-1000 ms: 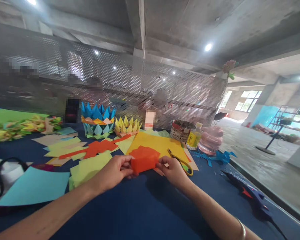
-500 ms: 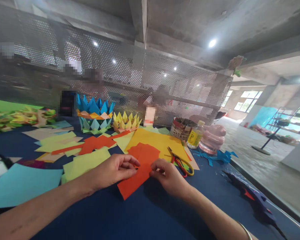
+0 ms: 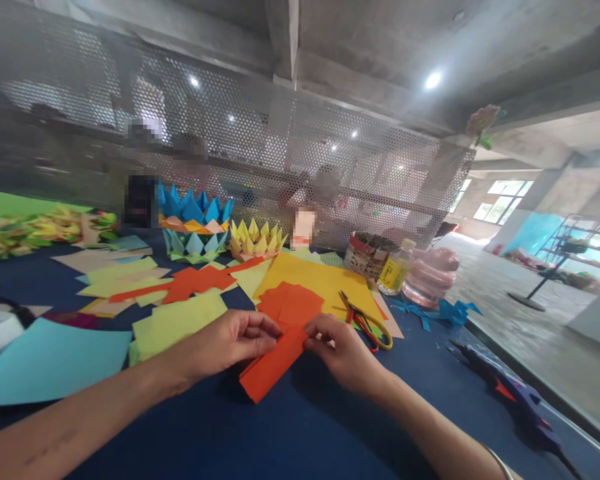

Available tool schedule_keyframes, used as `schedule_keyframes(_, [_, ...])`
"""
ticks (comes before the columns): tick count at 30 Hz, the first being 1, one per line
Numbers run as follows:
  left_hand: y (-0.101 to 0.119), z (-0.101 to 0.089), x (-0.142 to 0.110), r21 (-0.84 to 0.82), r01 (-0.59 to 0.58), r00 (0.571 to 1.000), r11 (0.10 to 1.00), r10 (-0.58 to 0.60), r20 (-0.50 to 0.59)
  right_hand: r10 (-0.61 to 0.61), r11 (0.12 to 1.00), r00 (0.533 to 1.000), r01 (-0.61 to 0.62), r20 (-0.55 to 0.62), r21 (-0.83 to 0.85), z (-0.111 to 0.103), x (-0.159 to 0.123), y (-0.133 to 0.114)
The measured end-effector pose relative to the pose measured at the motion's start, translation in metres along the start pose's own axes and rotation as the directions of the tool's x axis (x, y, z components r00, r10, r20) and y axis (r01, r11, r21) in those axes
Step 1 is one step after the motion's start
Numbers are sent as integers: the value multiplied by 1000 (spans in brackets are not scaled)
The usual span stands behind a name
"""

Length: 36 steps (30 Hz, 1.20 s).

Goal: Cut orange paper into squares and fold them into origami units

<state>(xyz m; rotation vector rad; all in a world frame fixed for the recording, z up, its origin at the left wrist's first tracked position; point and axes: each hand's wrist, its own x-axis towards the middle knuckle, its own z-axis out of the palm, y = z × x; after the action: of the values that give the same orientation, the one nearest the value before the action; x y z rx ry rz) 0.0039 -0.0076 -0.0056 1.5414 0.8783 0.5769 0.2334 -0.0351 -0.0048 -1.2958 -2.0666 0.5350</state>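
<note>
A folded strip of orange paper [image 3: 271,371] slants between my hands above the dark blue tablecloth [image 3: 195,427]. My left hand [image 3: 245,339] pinches its left edge, thumb below and fingers above. My right hand [image 3: 336,347] grips the upper right end between thumb and curled fingers. Just behind lies a fanned stack of orange sheets [image 3: 293,303], resting on a large yellow sheet [image 3: 320,273]. Scissors [image 3: 365,320] with red and yellow handles lie right of the stack, close to my right hand. Pale green sheets [image 3: 180,325] are piled beside my left hand.
Folded-paper crown rings in blue [image 3: 196,208] and yellow [image 3: 258,240] stand at the back. A glue gun [image 3: 510,393] lies by the right table edge. A yellow-labelled bottle [image 3: 396,268], a pink object [image 3: 430,275] and a woven basket [image 3: 367,252] stand back right. Light-blue paper [image 3: 55,360] lies left.
The orange paper went from level between both hands to a slanted position with its lower end towards me, and its strip now looks narrower, with a folded edge. The view shifted slightly.
</note>
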Motion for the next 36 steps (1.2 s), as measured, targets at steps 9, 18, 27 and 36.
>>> schedule_keyframes(9, [0,1,-1,43,-35,999,998,36,-27,-8,999,1000,9,22,-38,0,0,0])
schedule_keyframes(18, [-4,19,-6,266,-109,977,958,153,-149,-421,843,888,459,186,-280,4,-18,-31])
schedule_keyframes(27, [-10,23,-21,578,-68,954,813,223,-201,-575,709,781,625,244,-327,5,-17,-27])
schedule_keyframes(36, [-23,26,-52,772,-559,696,303,678,238,-498,798,793,577,350,-172,-8,-12,-29])
